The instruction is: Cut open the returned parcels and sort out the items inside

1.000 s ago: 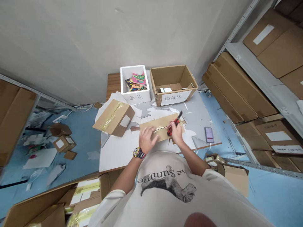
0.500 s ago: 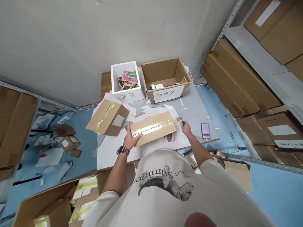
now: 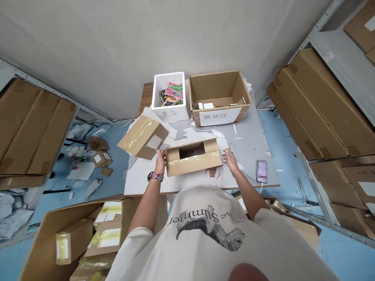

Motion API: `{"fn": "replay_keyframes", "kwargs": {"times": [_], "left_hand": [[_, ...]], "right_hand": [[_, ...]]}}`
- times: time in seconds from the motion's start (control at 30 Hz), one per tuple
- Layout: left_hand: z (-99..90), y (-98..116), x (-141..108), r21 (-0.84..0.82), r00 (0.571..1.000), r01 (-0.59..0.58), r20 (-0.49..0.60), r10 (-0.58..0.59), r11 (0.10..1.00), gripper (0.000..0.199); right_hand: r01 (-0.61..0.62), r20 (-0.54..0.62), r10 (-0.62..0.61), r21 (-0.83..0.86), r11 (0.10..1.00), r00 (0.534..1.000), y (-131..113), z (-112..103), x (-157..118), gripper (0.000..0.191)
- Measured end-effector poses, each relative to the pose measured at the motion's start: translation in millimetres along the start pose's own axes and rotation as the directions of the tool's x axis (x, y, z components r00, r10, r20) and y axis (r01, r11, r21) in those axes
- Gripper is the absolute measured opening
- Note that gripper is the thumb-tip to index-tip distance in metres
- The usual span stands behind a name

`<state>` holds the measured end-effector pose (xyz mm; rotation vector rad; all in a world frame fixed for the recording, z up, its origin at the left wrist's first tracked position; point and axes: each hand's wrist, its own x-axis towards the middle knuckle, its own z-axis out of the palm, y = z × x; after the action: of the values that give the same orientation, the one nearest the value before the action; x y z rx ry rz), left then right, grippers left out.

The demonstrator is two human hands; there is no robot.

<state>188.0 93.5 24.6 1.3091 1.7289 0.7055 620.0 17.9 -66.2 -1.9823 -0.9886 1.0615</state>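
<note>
In front of me on the table lies a long brown cardboard box, its top parted and a dark inside showing between the short end flaps. Strips of shiny tape run along the near flap's edge. At the box's left end is my left hand, open, its fingers stretched out against or right beside the cardboard. My right hand is open too, fingers spread, just off the right end and holding nothing. A second taped box with a white label sits tilted to the left.
Behind are a white foam bin with colourful booklets and a large open carton. A phone with a cable lies at the right. Paper scraps cover the tabletop. Shelves of cartons flank both sides; a big carton of parcels stands lower left.
The box's taped top has come open. The cutter that was in my right hand is gone from it. My left hand has shifted from the box's near left corner to its left end.
</note>
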Motion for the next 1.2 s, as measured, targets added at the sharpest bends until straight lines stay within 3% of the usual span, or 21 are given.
{"fn": "replay_keyframes", "kwargs": {"times": [0.07,0.13,0.23,0.33,0.4,0.53,0.63,0.73,0.87,0.93,1.07,1.13,1.2], "left_hand": [[-5.0,-3.3,-10.1,-0.135,0.992,0.104,0.086,-0.093,0.985,0.085],[-6.8,-10.9,-22.9,-0.182,0.989,0.094,0.130,-0.071,0.979,0.081],[-2.3,-27.7,-38.9,-0.109,0.989,0.022,0.149,-0.005,0.994,0.094],[2.5,-38.5,-42.5,0.060,0.984,0.087,0.152,-0.095,0.994,0.084],[1.3,-36.9,-38.4,0.169,0.984,0.101,0.132,-0.124,0.980,0.076],[-5.2,-23.2,-32.3,0.288,0.993,0.008,0.112,-0.042,0.958,0.066],[0.1,-26.0,-44.3,0.210,0.993,-0.087,0.097,0.067,0.974,0.065],[18.6,-50.0,-67.4,0.016,0.984,-0.142,0.115,0.139,0.990,0.075],[44.2,-91.2,-84.6,-0.166,0.979,0.109,0.186,-0.077,0.980,0.075],[50.7,-102.2,-77.6,-0.193,0.971,0.211,0.152,-0.184,0.958,0.067],[56.7,-96.8,-36.0,-0.067,0.967,0.247,0.085,-0.241,0.967,0.073],[59.8,-87.2,-11.0,-0.059,0.966,0.238,0.121,-0.230,0.969,0.081],[62.8,-79.2,9.1,-0.119,0.960,0.244,0.173,-0.222,0.963,0.083]], "right_hand": [[0.006,0.136,-0.028,0.155,0.988,0.990,-25.9,3.7,-0.5,0.084],[0.076,0.191,-0.111,0.184,0.980,0.975,-48.0,6.1,-4.9,0.082],[0.221,0.210,-0.219,0.015,0.975,0.953,-67.6,9.1,-16.0,0.077],[0.251,0.236,-0.205,-0.185,0.950,0.950,-75.0,11.0,-23.5,0.085],[0.253,0.249,-0.185,-0.276,0.927,0.950,-79.1,9.2,-21.9,0.085],[0.336,0.264,-0.252,-0.345,0.877,0.931,-85.2,-2.6,-8.1,0.081],[0.398,0.228,-0.350,-0.219,0.891,0.909,-70.6,-9.2,-6.6,0.082],[0.376,0.154,-0.371,-0.003,0.927,0.916,-34.0,-4.0,-20.0,0.083],[0.154,0.125,-0.173,0.147,0.977,0.977,12.5,12.7,-37.2,0.071],[0.102,0.132,-0.120,0.134,0.986,0.984,18.8,19.4,-35.5,0.066],[0.178,0.141,-0.162,-0.107,0.978,0.977,-1.9,27.1,-12.9,0.066],[0.178,0.224,-0.144,-0.142,0.974,0.964,-17.3,27.7,-0.1,0.074],[0.134,0.368,-0.105,-0.056,0.989,0.924,-29.2,25.8,9.6,0.081]]}}
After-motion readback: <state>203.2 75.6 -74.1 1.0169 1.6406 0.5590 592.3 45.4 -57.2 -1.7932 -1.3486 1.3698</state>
